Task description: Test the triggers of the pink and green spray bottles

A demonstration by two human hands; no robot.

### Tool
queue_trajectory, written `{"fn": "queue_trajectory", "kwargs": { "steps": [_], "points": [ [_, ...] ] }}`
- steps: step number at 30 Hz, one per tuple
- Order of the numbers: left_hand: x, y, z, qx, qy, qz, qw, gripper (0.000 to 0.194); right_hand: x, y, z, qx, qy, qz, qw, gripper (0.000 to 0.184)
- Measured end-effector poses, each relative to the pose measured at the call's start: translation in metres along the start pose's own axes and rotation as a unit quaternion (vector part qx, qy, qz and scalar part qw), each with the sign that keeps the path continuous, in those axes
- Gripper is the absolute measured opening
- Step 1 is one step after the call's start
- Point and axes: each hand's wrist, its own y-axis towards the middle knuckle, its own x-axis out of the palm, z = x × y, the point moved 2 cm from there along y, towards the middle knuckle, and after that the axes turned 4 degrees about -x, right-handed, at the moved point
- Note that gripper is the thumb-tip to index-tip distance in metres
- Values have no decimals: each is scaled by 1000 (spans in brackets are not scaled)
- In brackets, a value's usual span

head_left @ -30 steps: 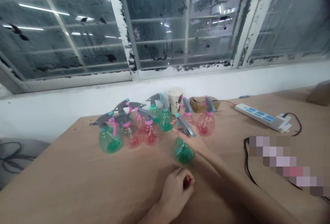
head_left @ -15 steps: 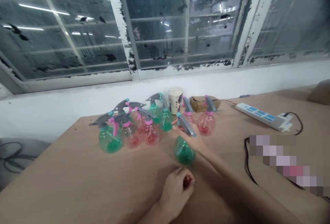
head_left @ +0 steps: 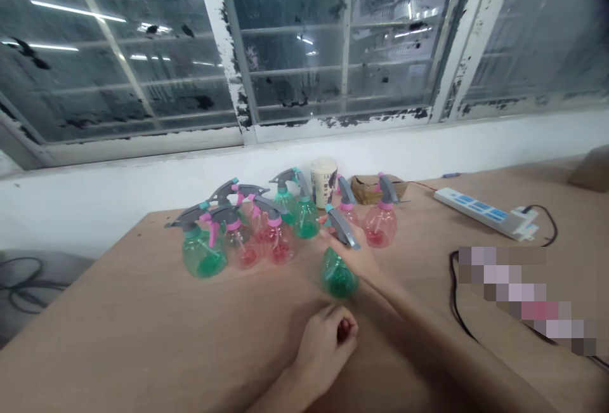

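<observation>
My right hand (head_left: 360,257) is wrapped round the neck of a green spray bottle (head_left: 339,276), beneath its grey trigger head; some fingers are hidden behind it. Green liquid shows low in this bottle. Nearer to me, my left hand (head_left: 326,344) rests curled in a loose fist, with nothing visible in it. To the left stands a group of several spray bottles, among them a green one (head_left: 203,257) and a pink one (head_left: 278,245). Past my right hand are another pink spray bottle (head_left: 379,228) and one partly hidden behind the held bottle's head (head_left: 349,211).
A paper cup (head_left: 324,184) stands by the wall beside a crumpled brown box (head_left: 368,190). At the right lies a white power strip (head_left: 483,211) with a plugged-in black cable (head_left: 455,302). The wooden table (head_left: 157,337) ends at the left, with cables on the floor beyond.
</observation>
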Motion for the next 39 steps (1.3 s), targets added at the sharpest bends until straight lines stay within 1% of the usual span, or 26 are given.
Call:
{"fn": "queue_trajectory", "kwargs": {
  "steps": [7, 15, 18, 22, 28, 31, 35, 39],
  "points": [
    [-1, 0, 1, -5, 8, -1, 1000, 12, 0, 0, 1, -18, -9, 9, 1000, 28],
    [-3, -1, 5, -6, 8, -9, 1000, 12, 0, 1, 1, -3, -21, -5, 1000, 26],
    [-3, -1, 4, -3, 5, -9, 1000, 13, -1, 1, -3, 7, -23, -9, 1000, 26],
    [-1, 0, 1, -2, 5, -6, 1000, 12, -1, 1, -12, -1, -24, -21, 999, 22],
    [-1, 0, 1, -2, 4, -7, 1000, 12, -1, -1, -21, -2, -48, -10, 999, 22],
    [-1, 0, 1, -2, -2, -6, 1000, 11, 0, -1, -18, 7, -49, -18, 999, 24],
    [1, 0, -2, 2, 1, -6, 1000, 12, 3, -2, -9, 6, -20, -31, 999, 23],
    [1, 1, -1, 0, 3, -7, 1000, 12, 5, -4, -4, 1, -5, -22, 1000, 27]
  ]
}}
